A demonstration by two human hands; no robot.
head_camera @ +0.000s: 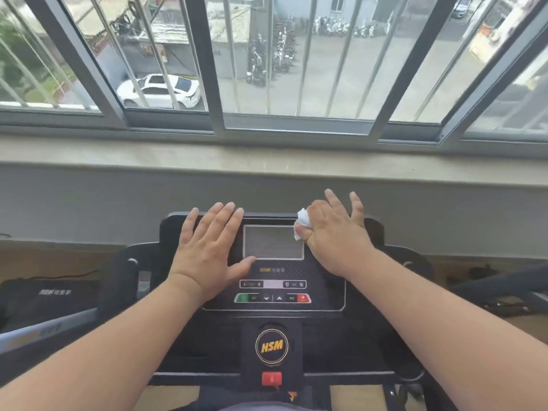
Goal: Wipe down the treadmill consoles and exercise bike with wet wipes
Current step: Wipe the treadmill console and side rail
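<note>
Head view: one treadmill console, one wet wipe, two hands on it

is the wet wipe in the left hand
No, the wet wipe is under the right hand; the left hand lies flat and empty on the console.

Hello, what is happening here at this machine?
A person is wiping a treadmill console. The right hand presses a crumpled white wet wipe against the upper right corner of the grey display. The left hand lies flat and empty on the console, left of the display.
</note>
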